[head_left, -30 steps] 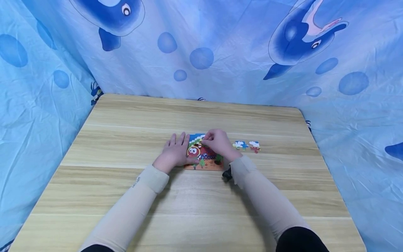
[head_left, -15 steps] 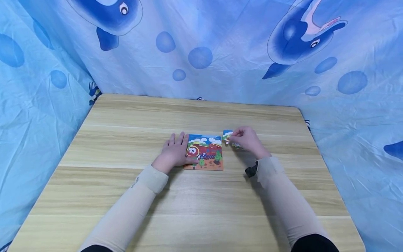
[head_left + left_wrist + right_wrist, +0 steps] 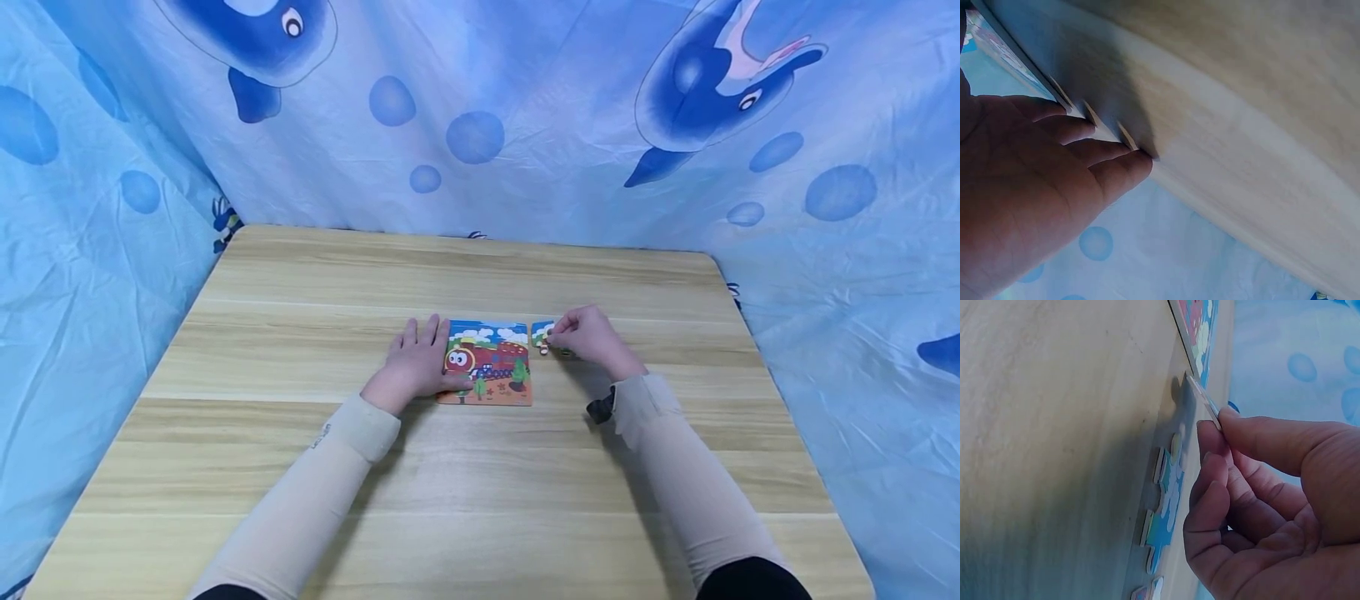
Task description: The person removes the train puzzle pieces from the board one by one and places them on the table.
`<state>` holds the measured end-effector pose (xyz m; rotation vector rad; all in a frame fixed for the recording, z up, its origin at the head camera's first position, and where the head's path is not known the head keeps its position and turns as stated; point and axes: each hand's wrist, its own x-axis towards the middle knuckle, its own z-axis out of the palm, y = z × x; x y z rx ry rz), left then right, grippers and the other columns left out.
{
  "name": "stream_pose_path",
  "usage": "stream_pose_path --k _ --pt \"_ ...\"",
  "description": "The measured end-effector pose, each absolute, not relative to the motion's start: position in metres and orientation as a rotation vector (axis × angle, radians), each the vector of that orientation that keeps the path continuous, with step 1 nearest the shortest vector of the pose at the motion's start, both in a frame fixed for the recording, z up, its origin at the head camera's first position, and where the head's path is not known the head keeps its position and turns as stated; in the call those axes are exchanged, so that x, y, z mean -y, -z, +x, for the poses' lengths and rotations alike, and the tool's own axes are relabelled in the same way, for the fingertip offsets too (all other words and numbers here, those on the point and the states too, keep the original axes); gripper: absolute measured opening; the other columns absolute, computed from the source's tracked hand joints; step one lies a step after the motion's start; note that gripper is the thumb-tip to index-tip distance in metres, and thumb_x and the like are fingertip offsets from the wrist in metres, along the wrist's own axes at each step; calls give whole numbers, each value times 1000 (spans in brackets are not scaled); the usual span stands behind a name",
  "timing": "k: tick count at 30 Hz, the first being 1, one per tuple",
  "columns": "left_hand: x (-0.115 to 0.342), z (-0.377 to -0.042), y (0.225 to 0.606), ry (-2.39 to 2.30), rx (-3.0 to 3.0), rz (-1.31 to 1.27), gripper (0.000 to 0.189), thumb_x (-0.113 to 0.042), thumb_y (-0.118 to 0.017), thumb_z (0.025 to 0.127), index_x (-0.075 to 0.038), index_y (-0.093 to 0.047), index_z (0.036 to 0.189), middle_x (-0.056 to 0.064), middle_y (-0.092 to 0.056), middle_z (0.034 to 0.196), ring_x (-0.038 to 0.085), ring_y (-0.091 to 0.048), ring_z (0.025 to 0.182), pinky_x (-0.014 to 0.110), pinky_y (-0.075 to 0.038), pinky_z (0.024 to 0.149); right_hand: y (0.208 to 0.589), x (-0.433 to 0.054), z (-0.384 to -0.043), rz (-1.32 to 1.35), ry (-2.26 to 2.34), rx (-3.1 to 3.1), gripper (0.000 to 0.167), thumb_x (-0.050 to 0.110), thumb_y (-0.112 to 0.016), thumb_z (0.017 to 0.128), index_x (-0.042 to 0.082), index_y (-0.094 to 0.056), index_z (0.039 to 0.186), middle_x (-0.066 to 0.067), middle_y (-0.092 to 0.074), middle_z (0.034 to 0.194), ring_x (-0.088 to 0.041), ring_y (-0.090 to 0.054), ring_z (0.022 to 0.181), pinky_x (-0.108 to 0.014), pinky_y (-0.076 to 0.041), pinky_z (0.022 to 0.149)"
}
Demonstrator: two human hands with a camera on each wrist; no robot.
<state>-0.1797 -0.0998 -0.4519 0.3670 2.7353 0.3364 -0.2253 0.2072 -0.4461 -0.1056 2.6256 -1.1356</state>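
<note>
A small jigsaw puzzle (image 3: 495, 385) with a red cartoon train lies at the middle of the table. My left hand (image 3: 415, 367) rests flat at its left edge, fingers spread and the thumb over its lower left part. In the left wrist view the fingertips (image 3: 1138, 164) touch the wood. Just right of the puzzle, my right hand (image 3: 594, 337) pinches a jigsaw piece (image 3: 541, 330) between thumb and forefinger. The right wrist view shows this piece (image 3: 1205, 402) tilted, nearly edge-on, its far end close to the puzzle's corner.
Beneath the right hand lies a loose blue jigsaw piece (image 3: 1163, 519), with part of another piece (image 3: 1140, 593) beside it; the hand mostly hides them in the head view. The wooden table (image 3: 480, 483) ends at a blue dolphin-print curtain (image 3: 525, 192) behind.
My right hand has moved right, off the puzzle to beside it, carrying the pinched jigsaw piece, then lowered it slightly. It now covers the loose pieces. The left hand stays in place.
</note>
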Motion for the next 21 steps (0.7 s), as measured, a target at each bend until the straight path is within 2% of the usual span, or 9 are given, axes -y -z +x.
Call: stream_pose_path --k 5,10,16,21 --pt "98 -179 456 -309 -2753 380 119 -76 -62 85 -6 -6 164 19 -3 168 51 1 149 66 -12 115 446 -201 -226 -108 1108 -2636 13 17 -76 93 6 -75 86 -7 -71 93 -25 -59 78 -38 -49 69" --pt "95 -179 459 -288 -2758 383 118 -79 -59 84 -11 -5 165 18 1 168 53 3 148 69 -12 114 447 -197 -226 -123 1085 -2660 14 17 -77 93 6 -76 85 -6 -71 90 -23 -60 75 -37 -49 67" --pt "96 -180 458 -289 -2733 383 115 -75 -62 86 -13 -6 165 19 3 168 51 4 148 68 -11 114 448 -190 -223 -131 1060 -2684 16 16 -77 93 4 -76 83 -8 -70 83 -22 -60 69 -36 -50 63" --pt "99 -180 453 -315 -2711 369 115 -71 -65 87 -11 -6 165 20 3 168 48 3 150 65 -11 116 450 -186 -223 -119 1018 -2695 16 17 -76 94 6 -75 83 -7 -69 81 -22 -60 70 -37 -50 63"
